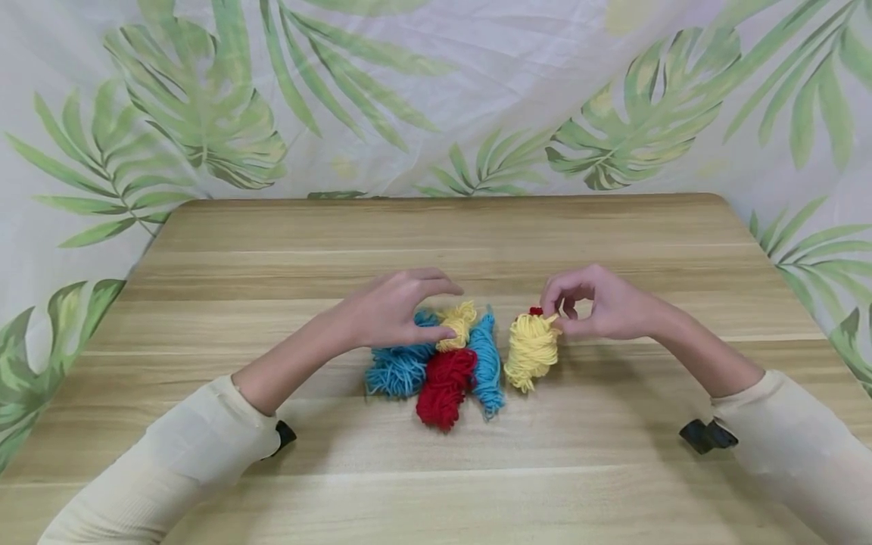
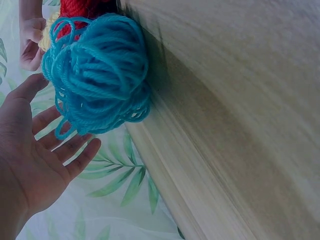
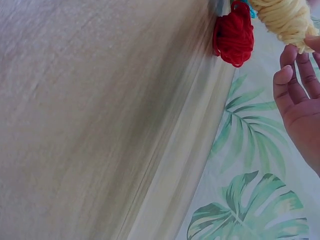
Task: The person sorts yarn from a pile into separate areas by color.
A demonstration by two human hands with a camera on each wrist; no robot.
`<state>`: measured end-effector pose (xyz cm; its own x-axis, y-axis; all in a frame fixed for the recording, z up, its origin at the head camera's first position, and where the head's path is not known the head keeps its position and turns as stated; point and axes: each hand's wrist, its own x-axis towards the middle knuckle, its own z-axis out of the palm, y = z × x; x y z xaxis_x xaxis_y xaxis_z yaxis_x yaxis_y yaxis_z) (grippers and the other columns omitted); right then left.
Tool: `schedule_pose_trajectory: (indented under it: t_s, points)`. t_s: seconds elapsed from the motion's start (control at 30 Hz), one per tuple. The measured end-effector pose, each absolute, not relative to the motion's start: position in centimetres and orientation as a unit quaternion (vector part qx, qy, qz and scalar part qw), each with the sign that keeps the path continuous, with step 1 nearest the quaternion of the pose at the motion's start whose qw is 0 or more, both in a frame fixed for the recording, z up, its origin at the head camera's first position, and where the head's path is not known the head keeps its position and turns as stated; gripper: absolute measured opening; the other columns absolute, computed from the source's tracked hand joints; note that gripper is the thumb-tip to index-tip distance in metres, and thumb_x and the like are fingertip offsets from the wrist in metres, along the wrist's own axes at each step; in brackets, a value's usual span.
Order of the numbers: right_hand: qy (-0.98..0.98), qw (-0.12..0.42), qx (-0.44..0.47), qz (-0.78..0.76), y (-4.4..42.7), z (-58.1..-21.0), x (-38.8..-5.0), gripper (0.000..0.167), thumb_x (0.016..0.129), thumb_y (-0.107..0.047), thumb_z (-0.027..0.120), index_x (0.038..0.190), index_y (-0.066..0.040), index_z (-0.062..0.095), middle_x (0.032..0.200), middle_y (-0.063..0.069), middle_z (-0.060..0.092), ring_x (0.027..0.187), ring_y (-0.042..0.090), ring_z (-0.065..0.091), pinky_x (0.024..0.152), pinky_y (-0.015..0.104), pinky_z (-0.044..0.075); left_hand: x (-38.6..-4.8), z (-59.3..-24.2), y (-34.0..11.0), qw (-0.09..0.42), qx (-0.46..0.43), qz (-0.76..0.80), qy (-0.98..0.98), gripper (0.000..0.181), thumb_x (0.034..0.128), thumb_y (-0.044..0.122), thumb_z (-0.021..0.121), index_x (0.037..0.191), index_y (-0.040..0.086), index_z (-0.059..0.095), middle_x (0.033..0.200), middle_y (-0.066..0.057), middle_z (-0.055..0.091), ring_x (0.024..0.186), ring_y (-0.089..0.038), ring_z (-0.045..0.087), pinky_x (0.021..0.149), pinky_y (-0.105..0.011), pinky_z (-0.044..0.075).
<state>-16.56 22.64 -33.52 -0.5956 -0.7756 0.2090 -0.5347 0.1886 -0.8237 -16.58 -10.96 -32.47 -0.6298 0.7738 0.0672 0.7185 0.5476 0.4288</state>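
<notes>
My right hand (image 1: pixel 606 303) pinches the upper end of a yellow yarn bundle (image 1: pixel 531 352). In the right wrist view that yellow bundle (image 3: pixel 285 20) appears raised off the table. A bit of red yarn (image 1: pixel 536 311) peeks out behind it. My left hand (image 1: pixel 402 306) hovers with spread, relaxed fingers by a blue yarn bundle (image 1: pixel 397 371) and a yellow bundle (image 1: pixel 458 322); its thumb overlaps the yellow one, and contact cannot be told. Between the hands lie a red bundle (image 1: pixel 443 390) and a slimmer blue bundle (image 1: pixel 487 363). The left wrist view shows the thick blue bundle (image 2: pixel 100 75) before the left fingers.
The bundles sit close together at the middle of a wooden table (image 1: pixel 436 492). Behind its far edge hangs a leaf-print cloth (image 1: pixel 490 91). Black wrist devices (image 1: pixel 708 437) show under both sleeves.
</notes>
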Motion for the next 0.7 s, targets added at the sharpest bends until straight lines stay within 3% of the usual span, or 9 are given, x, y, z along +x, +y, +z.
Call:
schedule_pose_trajectory:
  t_s: [0.7]
  points:
    - [0.754,0.090,-0.427,-0.491,23.42,-32.74,-16.88,0.021,0.084,0.021,0.065,0.090,0.001,0.069,0.088,0.001,0.069,0.074,0.012,0.060,0.065,0.022,0.052,-16.69,-32.50,-10.52,0.077,0.430,0.207,0.875,0.055,0.0944,0.036,0.077,0.137,0.004,0.065,0.138,-0.015,0.064,0.126,-0.032,0.062,0.103,-0.048,0.053]
